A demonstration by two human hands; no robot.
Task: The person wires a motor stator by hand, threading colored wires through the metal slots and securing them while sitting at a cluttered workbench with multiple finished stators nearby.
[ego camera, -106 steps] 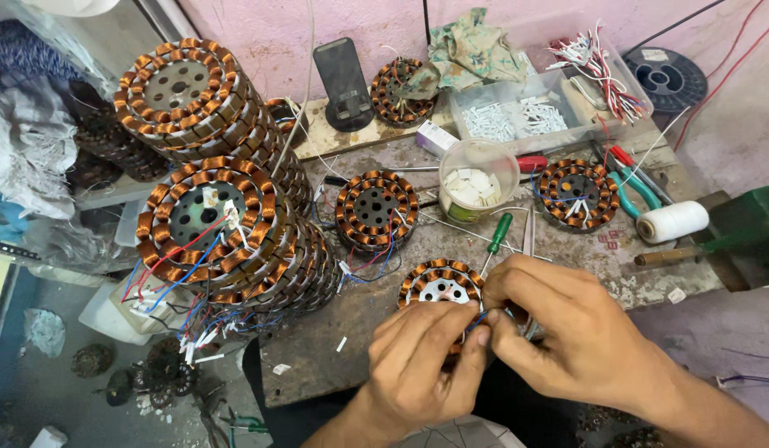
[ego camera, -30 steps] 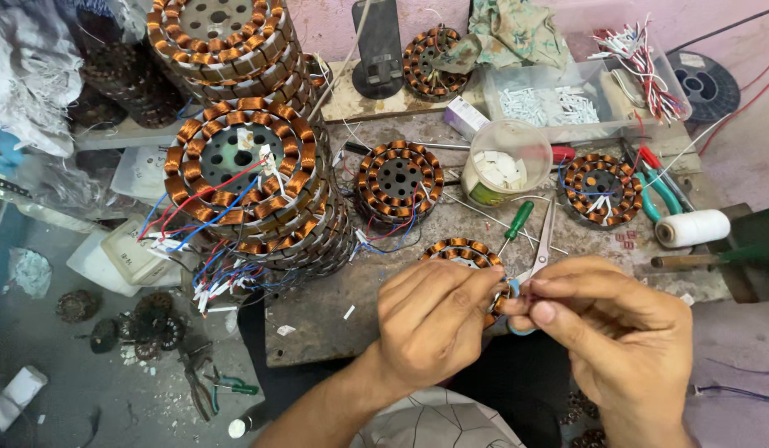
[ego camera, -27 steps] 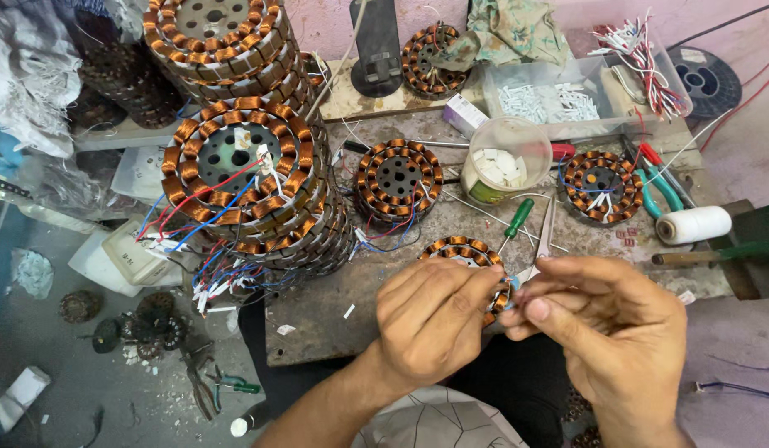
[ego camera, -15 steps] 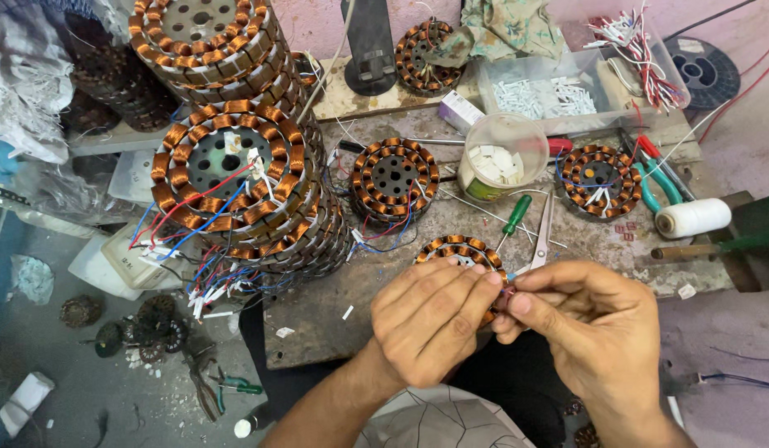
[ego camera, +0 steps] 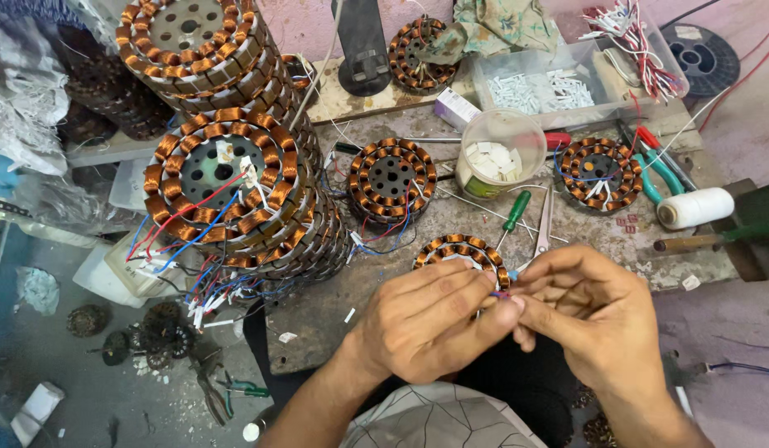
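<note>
1. The left hand (ego camera: pixel 426 319) and the right hand (ego camera: pixel 588 319) meet at the near edge of the workbench (ego camera: pixel 334 332), fingertips touching.
2. Between the fingertips sit thin red and blue wire ends (ego camera: pixel 502 294). Both hands pinch them: thumb and forefinger of each are closed on the wires.
3. These wires lead from a copper-wound stator (ego camera: pixel 461 250) lying flat on the bench just behind the hands; the left hand covers its near half.
4. Just beyond the stator lie a green-handled screwdriver (ego camera: pixel 515 211) and a pair of scissors (ego camera: pixel 544 222), side by side, neither touched.
5. A second stator (ego camera: pixel 392 177) lies flat at mid-bench, its coloured leads trailing toward the person.
6. A third stator (ego camera: pixel 600 172) lies to the right, near a roll of white tape (ego camera: pixel 695 207).
7. A clear plastic cup (ego camera: pixel 500 153) holding white slips stands between those two stators.
8. At the left, tall stacks of larger stators (ego camera: pixel 227 178) stand on the bench, red and blue leads hanging over the edge.
9. A clear tray (ego camera: pixel 538 83) with white sleeve pieces sits at the back.
</note>
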